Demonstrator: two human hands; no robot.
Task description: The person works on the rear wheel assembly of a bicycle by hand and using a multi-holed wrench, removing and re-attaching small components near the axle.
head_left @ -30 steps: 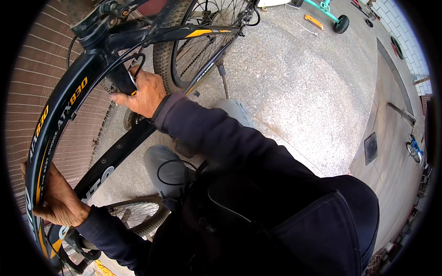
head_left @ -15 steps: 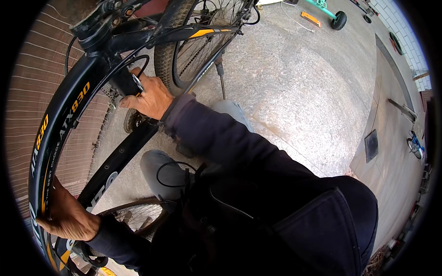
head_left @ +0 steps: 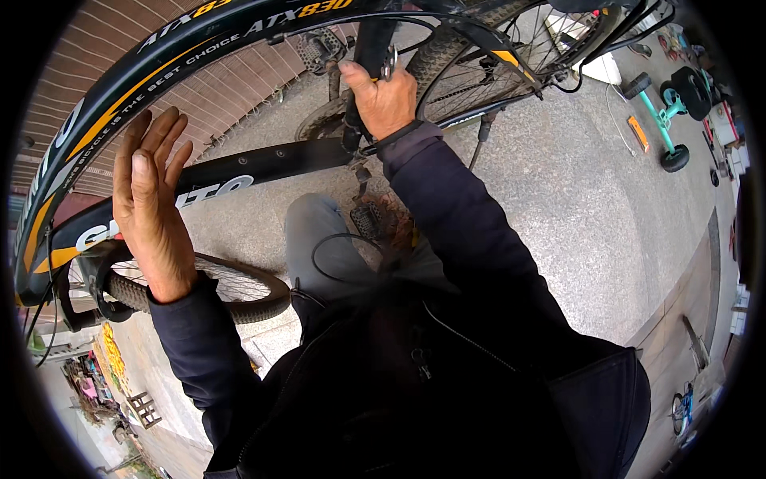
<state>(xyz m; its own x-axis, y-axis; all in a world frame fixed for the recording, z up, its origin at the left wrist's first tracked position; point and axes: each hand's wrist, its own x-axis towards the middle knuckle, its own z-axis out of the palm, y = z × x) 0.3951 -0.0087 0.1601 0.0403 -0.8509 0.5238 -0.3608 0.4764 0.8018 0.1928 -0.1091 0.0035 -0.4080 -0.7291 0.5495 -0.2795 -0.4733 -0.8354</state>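
A black bicycle with orange and white markings stands across the upper left, its thick top tube (head_left: pixel 163 76) curving above the down tube (head_left: pixel 299 154). My left hand (head_left: pixel 152 211) is raised in front of these tubes, fingers stretched out and thumb apart, gripping nothing. At the seat tube (head_left: pixel 373 44), my right hand (head_left: pixel 387 102) is closed with its thumb lying against the tube. A shiny metal tool (head_left: pixel 390 60) pokes out between thumb and forefinger; its kind is unclear. The remaining right fingers are hidden.
The front wheel (head_left: pixel 271 302) lies below the down tube, and the rear tyre (head_left: pixel 435 64) is beside my right hand. A kickstand (head_left: pixel 482 132) props the bicycle on concrete. Behind it rises a brown ribbed wall (head_left: pixel 263 76). A green wheeled frame (head_left: pixel 662 120) stands far right.
My left hand has come off the top tube and opened. My right hand stays at the seat tube with the metal tool. The view has shifted, so the bicycle appears higher and turned.
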